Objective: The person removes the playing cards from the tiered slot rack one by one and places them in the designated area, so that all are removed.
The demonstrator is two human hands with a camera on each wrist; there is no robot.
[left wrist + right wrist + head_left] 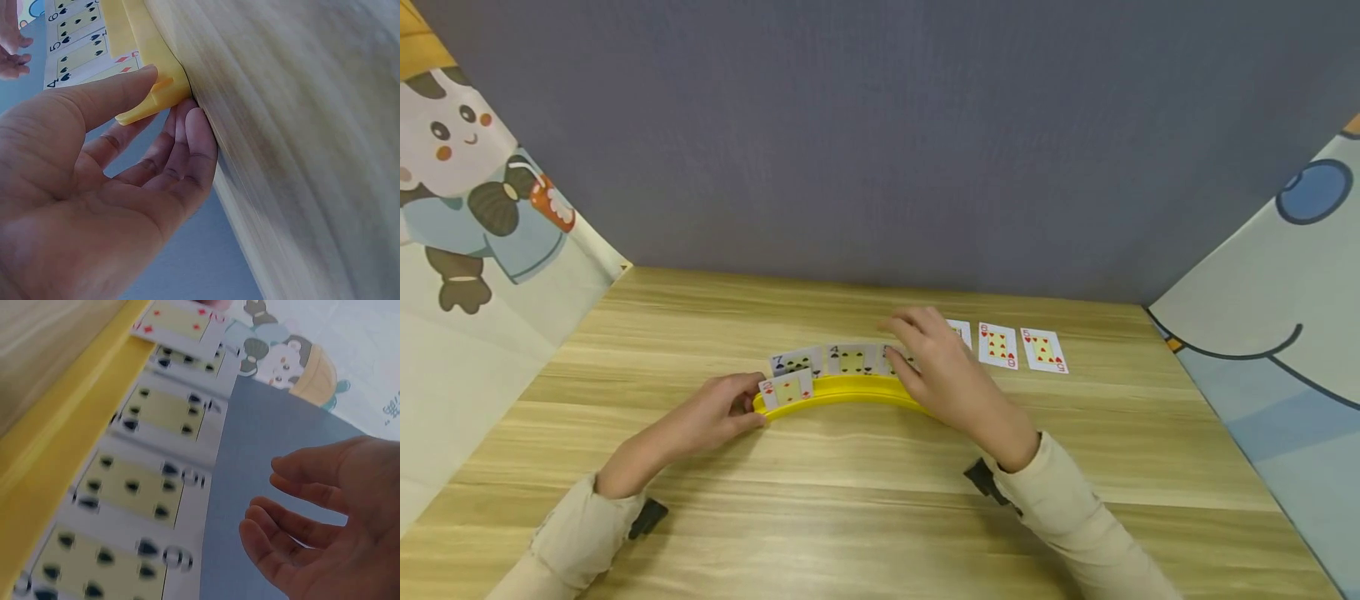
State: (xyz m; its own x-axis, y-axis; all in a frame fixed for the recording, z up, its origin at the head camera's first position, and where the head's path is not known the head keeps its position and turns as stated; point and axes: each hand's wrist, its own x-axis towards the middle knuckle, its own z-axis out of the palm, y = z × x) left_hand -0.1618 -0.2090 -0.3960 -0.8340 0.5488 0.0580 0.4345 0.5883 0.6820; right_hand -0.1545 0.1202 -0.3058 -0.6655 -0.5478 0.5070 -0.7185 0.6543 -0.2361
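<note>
A curved yellow card holder (pixel 850 387) lies on the wooden table. My left hand (pixel 718 410) pinches its left end, thumb on top and fingers beneath the edge in the left wrist view. A diamond card (pixel 788 389) stands in the holder's front slot at that end. Behind it is a row of spades: the 7 of spades (pixel 797 362), the 4 of spades (pixel 852 360), the 5 of spades (pixel 132 486) and the 6 of spades (pixel 103 562). Over the right part of the row, my right hand (pixel 951 375) holds nothing, its fingers loosely bent and apart from the cards.
On the table to the right lie the 6 of hearts (pixel 997 346), the 5 of hearts (pixel 1043 350) and another card (pixel 961 331) partly hidden by my right hand. A grey panel (pixel 880 150) rises along the back edge, with printed cloths (pixel 482 250) at both sides.
</note>
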